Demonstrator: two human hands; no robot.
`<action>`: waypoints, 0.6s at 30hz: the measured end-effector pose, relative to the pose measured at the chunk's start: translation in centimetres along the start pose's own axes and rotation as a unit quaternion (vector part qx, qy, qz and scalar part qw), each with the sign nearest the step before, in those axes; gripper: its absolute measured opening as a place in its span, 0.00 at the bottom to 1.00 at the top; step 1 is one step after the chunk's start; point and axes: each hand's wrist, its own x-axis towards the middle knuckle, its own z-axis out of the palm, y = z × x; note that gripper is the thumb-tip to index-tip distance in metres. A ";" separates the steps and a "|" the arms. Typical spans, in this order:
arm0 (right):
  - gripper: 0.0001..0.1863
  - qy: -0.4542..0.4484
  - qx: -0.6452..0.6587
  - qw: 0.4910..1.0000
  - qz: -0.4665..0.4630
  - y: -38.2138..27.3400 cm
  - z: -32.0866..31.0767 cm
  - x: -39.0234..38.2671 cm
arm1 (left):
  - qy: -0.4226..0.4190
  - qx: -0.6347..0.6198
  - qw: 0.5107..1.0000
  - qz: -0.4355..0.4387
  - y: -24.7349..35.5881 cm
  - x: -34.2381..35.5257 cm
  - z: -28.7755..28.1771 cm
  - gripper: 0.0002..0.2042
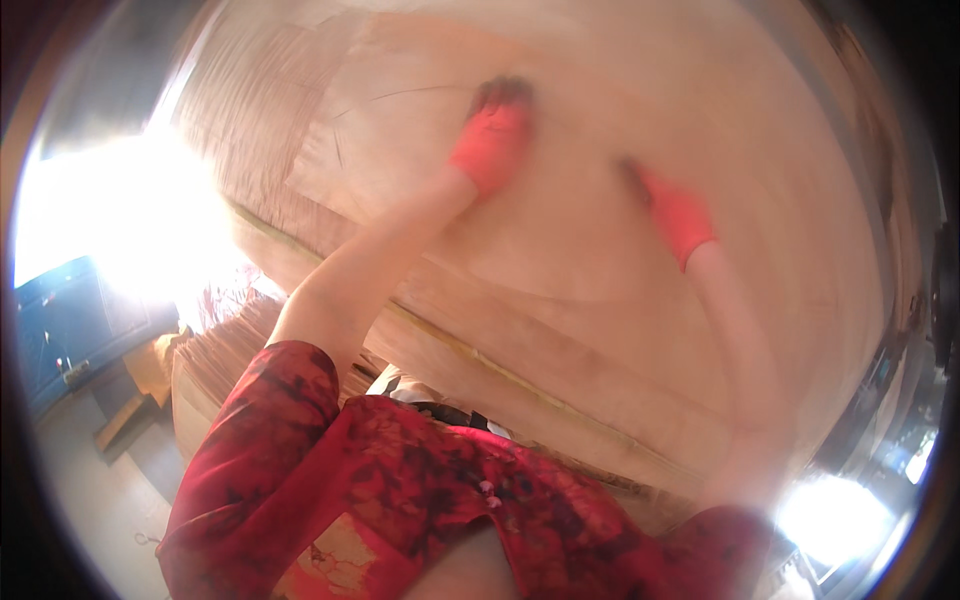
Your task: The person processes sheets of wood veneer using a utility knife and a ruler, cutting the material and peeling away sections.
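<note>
A wide, pale tan sheet that looks like wood veneer [570,250] spreads out in front of me. My left hand [496,137], in a red glove with dark fingertips, rests on its far part, palm down with the fingers lying on the surface. Farther right and a little nearer, my right hand [680,212] wears a matching red glove. Its dark finger end points left over the sheet. Motion smears those fingers, so I cannot make out their shape or whether anything is in them. A thin dark crack or line runs left from my left hand.
A narrow yellowish strip [480,355] crosses the near part of the sheets diagonally. Stacked sheets with ragged edges [225,375] stand at the left. Beyond them are a blue cabinet-like object [90,320] and a wooden block [125,425] on the floor. Strong glare washes out the left side.
</note>
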 end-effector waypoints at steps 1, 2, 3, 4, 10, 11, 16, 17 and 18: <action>0.36 0.007 0.008 1.000 0.021 0.7 0.6 -2.0 | -0.002 -0.015 1.000 0.000 0.2 0.1 0.2 0.27; 0.36 0.012 0.022 0.999 0.038 0.8 1.0 -3.9 | -0.004 -0.026 1.000 -0.005 -0.1 0.0 0.2 0.27; 0.36 0.016 0.032 0.998 0.055 1.2 1.6 -6.0 | 0.020 -0.003 1.000 0.009 -0.1 0.0 0.3 0.26; 0.36 0.020 0.044 0.996 0.072 1.6 2.2 -8.1 | 0.029 -0.006 0.999 0.013 -0.2 0.0 0.4 0.25; 0.36 -0.008 0.074 0.981 0.177 4.0 6.9 -20.2 | 0.076 -0.007 0.996 0.050 -0.9 0.2 -0.2 0.17; 0.36 0.003 0.062 0.980 0.190 4.1 7.9 -21.6 | 0.053 -0.010 0.998 0.038 -0.4 0.3 -0.3 0.20; 0.34 0.023 0.088 0.974 0.206 5.2 7.6 -24.3 | 0.054 -0.036 0.997 0.030 0.4 0.3 0.3 0.23; 0.34 0.023 0.113 0.973 0.201 5.1 6.4 -25.0 | 0.044 -0.044 0.998 0.016 0.4 0.1 0.3 0.23; 0.34 0.025 0.136 0.972 0.189 4.9 5.1 -24.9 | 0.054 -0.033 0.998 0.019 -0.2 0.0 0.4 0.23</action>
